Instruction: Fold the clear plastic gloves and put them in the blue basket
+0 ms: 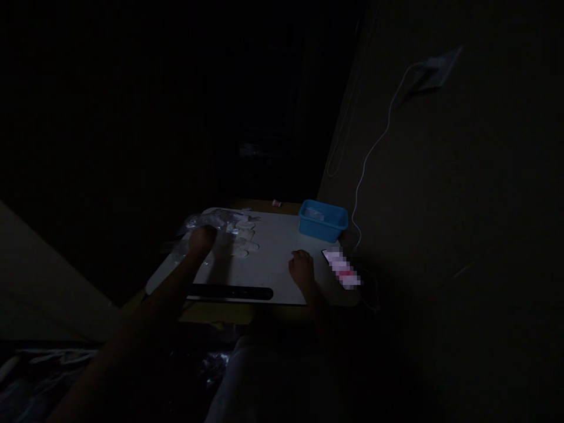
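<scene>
My left hand (202, 239) is closed over the left part of the white tabletop (268, 273). Crumpled clear plastic (220, 220) lies just beyond it, and more clear plastic (178, 249) shows as a blur beside it on the left. Whatever its fingers hold is hidden in the dark. Several flat, whitish rounded pieces (245, 236) lie together to the right of this hand. Over the right part of the tabletop, my right hand (302, 267) has its fingers curled inward; what is in them, if anything, cannot be made out.
A blue plastic basket (321, 230) stands at the back right corner. In front of it lies a lit phone (341, 268). A white cable (365, 161) runs down from a wall socket (436, 67). A dark slot (233, 292) lines the front edge. Behind the tabletop sits a small pinkish item (277, 203).
</scene>
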### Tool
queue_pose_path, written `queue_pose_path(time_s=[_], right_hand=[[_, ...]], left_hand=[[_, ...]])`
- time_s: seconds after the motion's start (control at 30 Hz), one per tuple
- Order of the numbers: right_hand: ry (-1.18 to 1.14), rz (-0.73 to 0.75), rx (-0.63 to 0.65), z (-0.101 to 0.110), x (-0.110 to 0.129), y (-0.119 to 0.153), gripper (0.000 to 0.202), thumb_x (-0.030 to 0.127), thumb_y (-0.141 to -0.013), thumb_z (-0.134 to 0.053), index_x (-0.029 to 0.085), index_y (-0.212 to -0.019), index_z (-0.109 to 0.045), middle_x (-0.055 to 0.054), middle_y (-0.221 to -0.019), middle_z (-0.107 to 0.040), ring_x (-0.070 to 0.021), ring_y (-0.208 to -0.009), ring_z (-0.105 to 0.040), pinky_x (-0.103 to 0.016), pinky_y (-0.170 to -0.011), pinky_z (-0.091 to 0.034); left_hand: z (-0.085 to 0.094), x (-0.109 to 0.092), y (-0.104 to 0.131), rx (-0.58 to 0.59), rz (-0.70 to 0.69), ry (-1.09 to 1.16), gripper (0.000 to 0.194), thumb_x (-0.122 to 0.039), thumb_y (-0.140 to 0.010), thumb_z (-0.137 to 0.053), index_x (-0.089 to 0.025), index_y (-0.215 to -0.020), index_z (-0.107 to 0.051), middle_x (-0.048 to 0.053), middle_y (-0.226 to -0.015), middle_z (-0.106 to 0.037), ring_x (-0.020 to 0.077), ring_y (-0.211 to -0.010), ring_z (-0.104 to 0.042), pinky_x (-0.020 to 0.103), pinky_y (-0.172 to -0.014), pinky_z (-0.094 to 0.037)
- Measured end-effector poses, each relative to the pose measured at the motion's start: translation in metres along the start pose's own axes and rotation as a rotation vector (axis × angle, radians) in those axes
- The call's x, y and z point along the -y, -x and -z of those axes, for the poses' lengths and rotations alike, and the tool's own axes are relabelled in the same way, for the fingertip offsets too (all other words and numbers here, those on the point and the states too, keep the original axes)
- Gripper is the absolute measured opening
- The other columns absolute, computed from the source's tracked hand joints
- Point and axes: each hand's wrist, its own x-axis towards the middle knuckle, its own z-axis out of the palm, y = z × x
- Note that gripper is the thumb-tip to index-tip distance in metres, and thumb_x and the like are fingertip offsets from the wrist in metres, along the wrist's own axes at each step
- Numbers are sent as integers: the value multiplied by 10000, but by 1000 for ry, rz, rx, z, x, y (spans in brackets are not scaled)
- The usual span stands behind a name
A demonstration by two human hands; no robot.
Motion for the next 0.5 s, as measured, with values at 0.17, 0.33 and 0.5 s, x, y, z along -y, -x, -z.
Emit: queue_pose_path(time_s=[0.17,0.33,0.5], right_hand=[[-96,-13,-20,0,-3,2,318,147,-773,-424,159,-1049,-582,-105,-1049,-589,-212,-1031,-482,-345,-906,-330],[-549,-88,-20,10,-3,-8,335,137,-734,-431,177,-1026,-589,-60,-978,-641,-166,-935,-561,-306,-868,-403],[-1167,-72,116,34,4,-25,490,145,-647,-523,214,-1132,-512,-39,-1069,-618,-163,-965,-571,-288,-824,-447]], left_hand=[[20,-34,-4,-128,-90,8,306,-326,-777,-431,-160,-907,-653,105,-1023,-641,255,-987,-556,324,-834,-399],[21,-78,-2,-61,-157,421,278,-337,-736,-488,-141,-809,-671,68,-834,-685,213,-807,-602,277,-715,-440],[-11,-111,23,111,-211,846,290,-403,-665,-556,-142,-708,-674,33,-698,-670,180,-707,-592,266,-661,-449]])
